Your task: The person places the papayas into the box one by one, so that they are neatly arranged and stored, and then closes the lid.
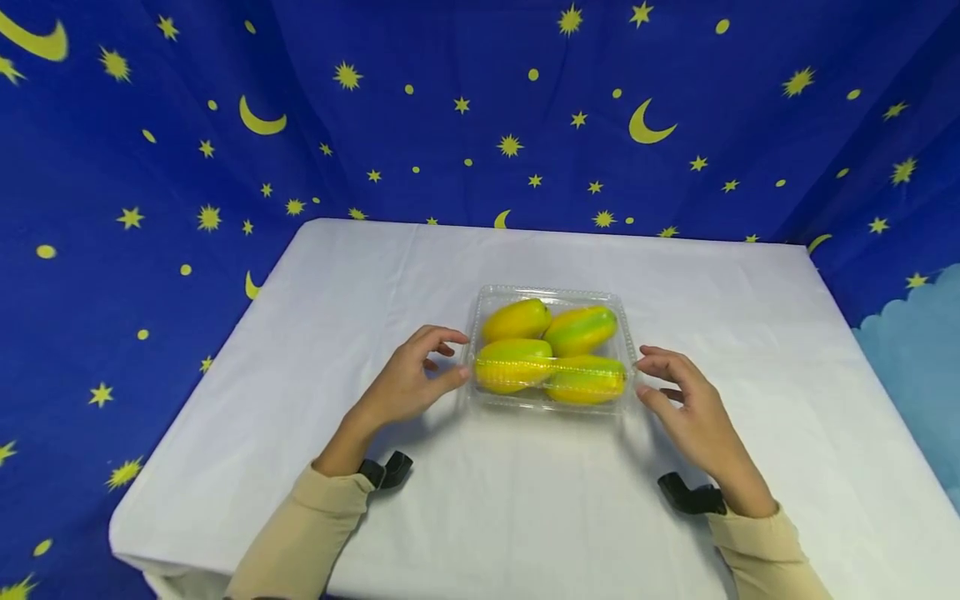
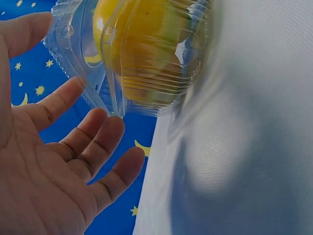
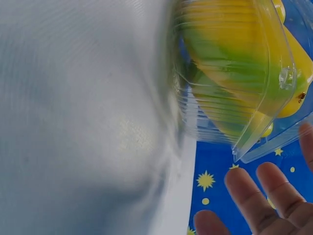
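Observation:
A clear plastic clamshell box point(image 1: 552, 293) sits shut in the middle of the white table point(image 1: 525, 508). Inside lie several yellow-green fruits point(image 1: 514, 364). My left hand point(image 1: 452, 358) is at the box's left side, fingers relaxed and spread, thumb tip close to the front left corner. The left wrist view shows the open palm point(image 2: 54, 166) just beside the box point(image 2: 146, 73), gripping nothing. My right hand point(image 1: 648, 372) hovers at the box's right side with its fingers loosely bent. Its fingertips point(image 3: 254, 196) show in the right wrist view, just off the box corner point(image 3: 244, 147).
A white cloth covers the table point(image 2: 244, 147), whose edges fall off at the left, the right and the front. A dark blue backdrop point(image 1: 480, 125) with yellow stars and moons hangs behind and to both sides. Black wrist straps point(image 1: 386, 469) sit at both cuffs.

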`<action>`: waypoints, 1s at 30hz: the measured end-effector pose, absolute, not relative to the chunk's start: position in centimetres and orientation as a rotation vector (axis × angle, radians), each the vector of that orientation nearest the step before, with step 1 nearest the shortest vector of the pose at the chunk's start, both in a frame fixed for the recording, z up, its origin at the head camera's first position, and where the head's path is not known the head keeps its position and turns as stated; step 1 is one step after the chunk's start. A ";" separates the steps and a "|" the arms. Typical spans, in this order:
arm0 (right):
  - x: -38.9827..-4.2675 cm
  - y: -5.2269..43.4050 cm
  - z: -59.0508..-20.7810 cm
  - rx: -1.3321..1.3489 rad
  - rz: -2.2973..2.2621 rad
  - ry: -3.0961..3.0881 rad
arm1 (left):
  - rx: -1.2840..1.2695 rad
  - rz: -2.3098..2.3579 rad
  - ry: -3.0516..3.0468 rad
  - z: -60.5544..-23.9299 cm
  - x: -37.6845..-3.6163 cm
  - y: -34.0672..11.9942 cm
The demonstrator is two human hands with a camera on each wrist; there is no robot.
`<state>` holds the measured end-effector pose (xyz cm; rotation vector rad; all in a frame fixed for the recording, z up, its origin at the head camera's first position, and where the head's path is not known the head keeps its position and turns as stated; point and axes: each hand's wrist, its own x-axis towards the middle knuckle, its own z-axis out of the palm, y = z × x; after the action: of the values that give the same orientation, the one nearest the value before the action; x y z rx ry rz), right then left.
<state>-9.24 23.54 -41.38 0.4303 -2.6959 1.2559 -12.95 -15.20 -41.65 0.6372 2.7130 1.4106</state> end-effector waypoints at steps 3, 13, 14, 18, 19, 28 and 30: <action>-9.3 23.4 -41.2 0.419 1.281 -2.732 | 0.616 1.399 2.711 -41.7 -13.0 -15.2; -9.4 23.4 -41.2 0.316 1.349 -2.916 | 0.600 1.394 2.670 -42.0 -13.2 -15.1; -9.4 23.4 -41.2 0.313 1.347 -2.927 | 0.602 1.395 2.667 -42.1 -13.2 -15.1; -9.4 23.3 -41.4 0.312 1.345 -2.952 | 0.596 1.396 2.658 -42.1 -13.2 -15.2; -9.4 23.3 -41.4 0.313 1.343 -2.956 | 0.593 1.397 2.654 -42.1 -13.2 -15.2; -9.6 23.3 -41.5 0.308 1.369 -2.974 | 0.570 1.384 2.627 -42.1 -13.4 -15.3; -9.6 23.2 -41.5 0.303 1.408 -2.974 | 0.568 1.379 2.616 -42.1 -13.4 -15.3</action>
<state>-9.58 23.25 -41.51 0.3033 -2.9743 1.4081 -13.36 -15.27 -42.10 0.5680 2.6162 1.3795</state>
